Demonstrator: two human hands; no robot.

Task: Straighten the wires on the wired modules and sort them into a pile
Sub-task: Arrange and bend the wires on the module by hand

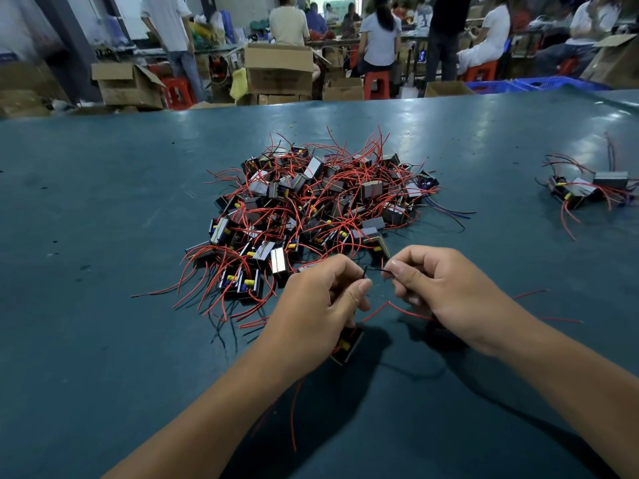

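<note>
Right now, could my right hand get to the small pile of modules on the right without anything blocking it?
Probably yes. The table between the right hand and the small pile looks bare. But that hand is pinching a black wire with the left hand, so it must let go first.

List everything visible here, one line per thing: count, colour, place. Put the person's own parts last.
table: one, dark teal, fills the foreground.
large heap of wired modules: too many to count, dark blocks with red wires, table centre.
small pile of modules: a few, same colours, far right of table.
held module: one, black with a yellow part, under the left hand.
black wire: one, between the two grips.
cardboard boxes: several, brown, floor beyond the table.
stools: several, red, background.
crates: blue, right background.
other people: several, background benches.
left hand: holds the module, pinches the wire.
right hand: pinches the wire's other end.
</note>
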